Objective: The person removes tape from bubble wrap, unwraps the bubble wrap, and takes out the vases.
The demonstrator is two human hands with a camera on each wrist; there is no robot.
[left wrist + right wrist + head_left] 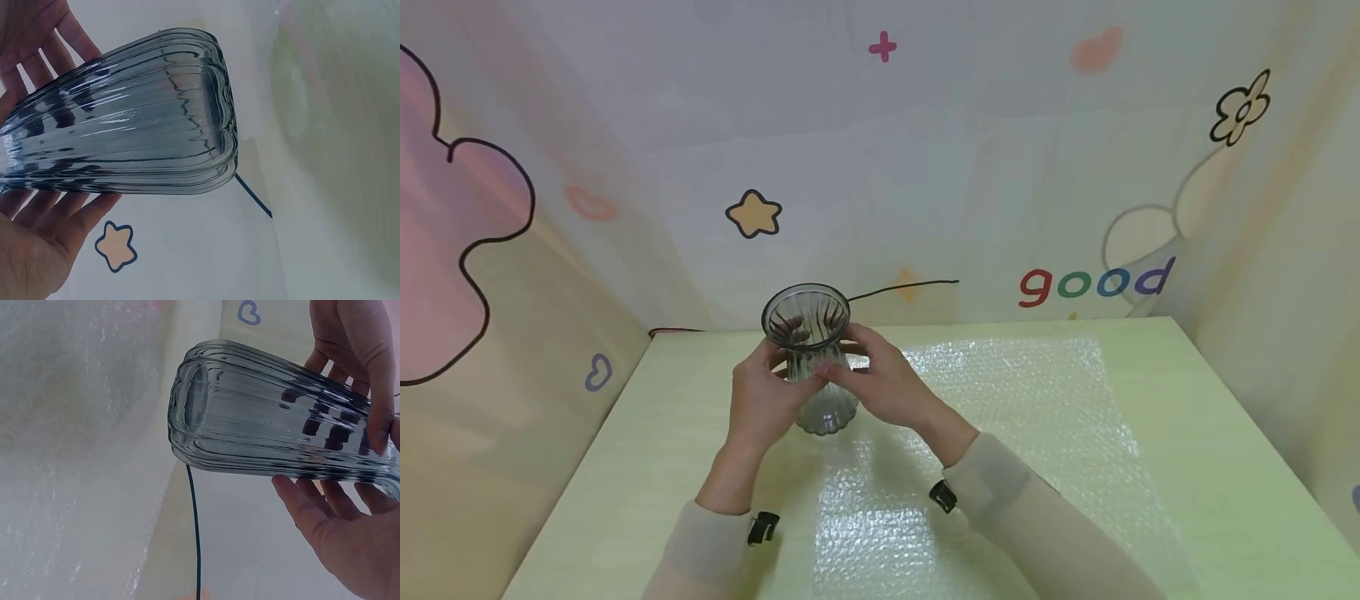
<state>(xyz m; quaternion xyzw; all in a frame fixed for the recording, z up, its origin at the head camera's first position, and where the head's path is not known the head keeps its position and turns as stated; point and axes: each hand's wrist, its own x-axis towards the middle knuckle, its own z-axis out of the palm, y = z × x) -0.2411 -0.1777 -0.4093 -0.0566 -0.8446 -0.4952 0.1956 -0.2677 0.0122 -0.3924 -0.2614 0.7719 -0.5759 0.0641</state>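
Observation:
A clear grey-tinted glass vase with ribbed sides, a flared round rim and a scalloped base is held upright, its mouth tipped toward the head camera. My left hand grips its narrow neck from the left. From the other side my right hand holds the neck too, the thumbs coming together in front. In the left wrist view, fingers lie along the glass on both sides. The right wrist view shows the vase's base raised off the table.
Bubble wrap lies flat over the middle and right of the pale green table. A printed backdrop with a star, a flower and the word "good" stands behind the table's back edge and along the sides.

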